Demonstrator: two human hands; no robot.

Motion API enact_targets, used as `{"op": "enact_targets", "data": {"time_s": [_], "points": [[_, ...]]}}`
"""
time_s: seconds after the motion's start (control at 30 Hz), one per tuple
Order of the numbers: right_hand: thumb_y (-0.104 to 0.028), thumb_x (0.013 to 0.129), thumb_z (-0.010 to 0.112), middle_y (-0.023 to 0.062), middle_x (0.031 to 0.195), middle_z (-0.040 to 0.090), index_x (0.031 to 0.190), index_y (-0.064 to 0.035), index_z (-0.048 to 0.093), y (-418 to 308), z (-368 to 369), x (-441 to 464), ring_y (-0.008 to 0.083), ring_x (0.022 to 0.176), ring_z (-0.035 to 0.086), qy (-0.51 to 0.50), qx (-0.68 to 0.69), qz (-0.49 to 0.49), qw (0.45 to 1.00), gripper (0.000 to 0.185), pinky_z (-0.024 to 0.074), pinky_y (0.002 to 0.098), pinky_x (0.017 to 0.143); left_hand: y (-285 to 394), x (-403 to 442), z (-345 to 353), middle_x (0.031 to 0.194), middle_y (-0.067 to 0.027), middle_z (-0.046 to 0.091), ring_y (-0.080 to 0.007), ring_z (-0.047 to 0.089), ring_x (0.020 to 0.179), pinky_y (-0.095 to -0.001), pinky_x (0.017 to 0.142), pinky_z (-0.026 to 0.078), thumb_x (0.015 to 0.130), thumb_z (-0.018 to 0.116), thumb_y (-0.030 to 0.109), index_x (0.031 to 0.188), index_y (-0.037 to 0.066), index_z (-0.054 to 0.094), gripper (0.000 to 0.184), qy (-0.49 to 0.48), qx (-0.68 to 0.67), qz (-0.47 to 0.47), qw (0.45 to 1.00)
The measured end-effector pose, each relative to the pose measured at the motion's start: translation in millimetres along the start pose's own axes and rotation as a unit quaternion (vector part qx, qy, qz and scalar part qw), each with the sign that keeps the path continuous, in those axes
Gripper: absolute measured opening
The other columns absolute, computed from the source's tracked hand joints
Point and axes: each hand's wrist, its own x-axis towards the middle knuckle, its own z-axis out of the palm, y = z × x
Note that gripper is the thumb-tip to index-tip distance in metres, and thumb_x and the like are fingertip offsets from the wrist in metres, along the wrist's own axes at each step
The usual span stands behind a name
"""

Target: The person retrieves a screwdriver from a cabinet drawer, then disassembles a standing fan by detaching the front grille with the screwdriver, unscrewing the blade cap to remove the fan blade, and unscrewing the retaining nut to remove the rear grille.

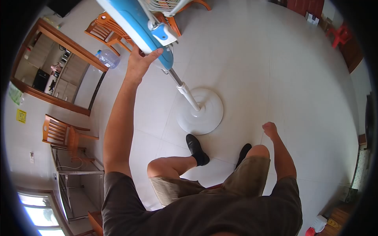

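A pedestal fan [134,19] with a blue and white body stands in front of me, its upper part leaving the top of the view. My left hand [142,63] grips the lower end of the body. The thumb lies across the blue front, and the other fingers are mostly hidden behind the white edge. Below it, a metal pole [175,77] runs down into the round white base [210,118] on the floor, near my shoe. Away from the fan, at my right side, my right hand [269,129] hangs over the floor with its fingers curled in, holding nothing visible.
Wooden chairs [103,33] and a large clear water bottle [108,59] stand at the upper left. Another chair [59,131] is beside a metal-framed table [78,172] on the left. A red stool [339,35] sits far right. Pale tiled floor [244,70] surrounds the base.
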Motion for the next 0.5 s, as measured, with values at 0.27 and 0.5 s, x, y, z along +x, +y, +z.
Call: {"op": "enact_targets", "data": {"time_s": [0.27,0.5], "points": [[-0.025,0.077,0.072,0.0115,0.087,0.066,0.098,-0.0025,0.061,-361.5,-26.3,102.8,0.0211,0.079,0.064,-0.013,0.160,-0.186,0.970,0.033,0.0510,0.0321,0.070,-2.6,1.3,-9.2,0.112,-0.0216,0.058,-0.0291,0.059,0.103,-0.0372,0.091,0.047,0.066,0.082,0.042,0.126,-0.007,0.040,0.088,0.001,-0.079,0.072,0.994],[-0.031,0.068,0.079,0.0129,0.098,0.057,0.110,0.0018,0.049,-487.7,56.4,136.7,0.0241,0.092,0.057,0.018,0.331,-0.125,0.935,0.061,0.0462,0.0351,0.081,-24.4,19.1,-3.9,0.115,-0.0291,0.052,-0.0344,0.058,0.104,-0.0366,0.089,0.049,0.058,0.081,0.055,0.128,-0.012,0.031,0.110,0.010,-0.006,0.071,0.997]]}}
